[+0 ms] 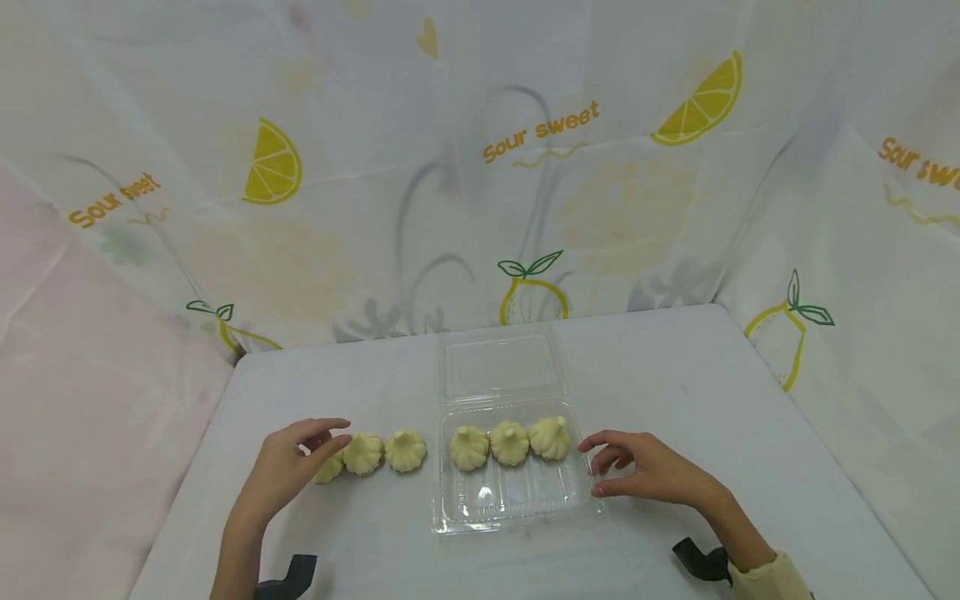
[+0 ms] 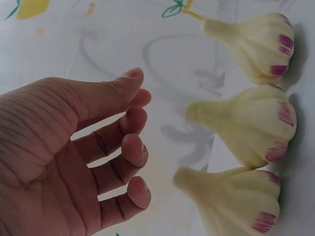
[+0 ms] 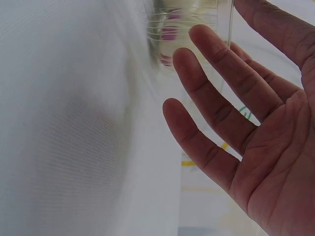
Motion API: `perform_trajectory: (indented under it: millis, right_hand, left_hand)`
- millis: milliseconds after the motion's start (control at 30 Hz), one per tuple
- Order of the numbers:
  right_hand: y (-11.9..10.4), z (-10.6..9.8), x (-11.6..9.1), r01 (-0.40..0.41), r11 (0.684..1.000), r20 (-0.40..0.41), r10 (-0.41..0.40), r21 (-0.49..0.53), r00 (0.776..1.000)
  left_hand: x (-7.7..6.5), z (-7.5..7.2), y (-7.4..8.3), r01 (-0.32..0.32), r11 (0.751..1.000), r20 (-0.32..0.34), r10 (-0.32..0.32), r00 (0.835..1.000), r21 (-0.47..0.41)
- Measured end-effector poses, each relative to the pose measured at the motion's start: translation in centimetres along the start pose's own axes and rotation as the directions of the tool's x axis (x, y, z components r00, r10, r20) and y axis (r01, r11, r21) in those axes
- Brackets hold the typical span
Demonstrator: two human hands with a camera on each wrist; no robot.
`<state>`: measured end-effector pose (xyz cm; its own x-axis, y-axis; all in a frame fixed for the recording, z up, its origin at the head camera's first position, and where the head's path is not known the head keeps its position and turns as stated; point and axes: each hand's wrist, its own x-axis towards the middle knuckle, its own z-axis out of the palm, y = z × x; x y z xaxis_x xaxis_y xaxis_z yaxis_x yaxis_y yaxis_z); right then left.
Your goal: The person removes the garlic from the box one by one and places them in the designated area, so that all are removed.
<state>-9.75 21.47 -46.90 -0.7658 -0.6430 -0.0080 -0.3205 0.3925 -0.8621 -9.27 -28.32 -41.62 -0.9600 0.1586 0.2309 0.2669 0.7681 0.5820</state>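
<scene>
A clear plastic box (image 1: 517,507) lies with its lid (image 1: 501,368) folded back. Three garlic bulbs sit in a row along its far half, with the middle bulb (image 1: 510,444) between the other two. Three more garlic bulbs stand on the table to the left of the box; the leftmost bulb (image 1: 328,472) is partly hidden behind my left hand (image 1: 288,460). That hand holds nothing, its fingers loosely bent before the purple-marked bulbs (image 2: 251,125) in the left wrist view. At the box's right edge is my right hand (image 1: 651,468), fingers spread and nothing in them.
A white cloth covers the table (image 1: 652,367). Behind it hangs a curtain (image 1: 360,200) printed with lemons and lettering, which also encloses both sides. Dark wrist-camera mounts show below each hand, such as the right mount (image 1: 701,560).
</scene>
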Motion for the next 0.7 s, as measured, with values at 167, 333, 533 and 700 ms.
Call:
perform_trajectory:
  millis: [167, 333, 533, 700]
  right_hand:
    - [0.1, 0.0, 0.0, 0.006, 1.0, -0.004, -0.006, -0.006, 1.0]
    - [0.0, 0.0, -0.1, 0.0, 1.0, -0.005, 0.0, 0.002, 1.0]
    - [-0.2, 0.1, 0.0, -0.009, 1.0, -0.003, 0.009, 0.003, 1.0]
    - [-0.1, 0.1, 0.0, -0.006, 1.0, -0.006, 0.006, -0.004, 1.0]
  left_hand:
    - [0.2, 0.7, 0.4, -0.009, 1.0, 0.016, 0.009, 1.0, -0.025]
    - [0.4, 1.2, 0.6, -0.038, 0.998, 0.021, 0.039, 0.999, -0.042]
    - [0.7, 1.6, 1.0, -0.08, 0.994, 0.008, 0.081, 0.997, -0.073]
    - [1.2, 2.2, 1.1, -0.136, 0.987, -0.008, 0.136, 0.991, -0.089]
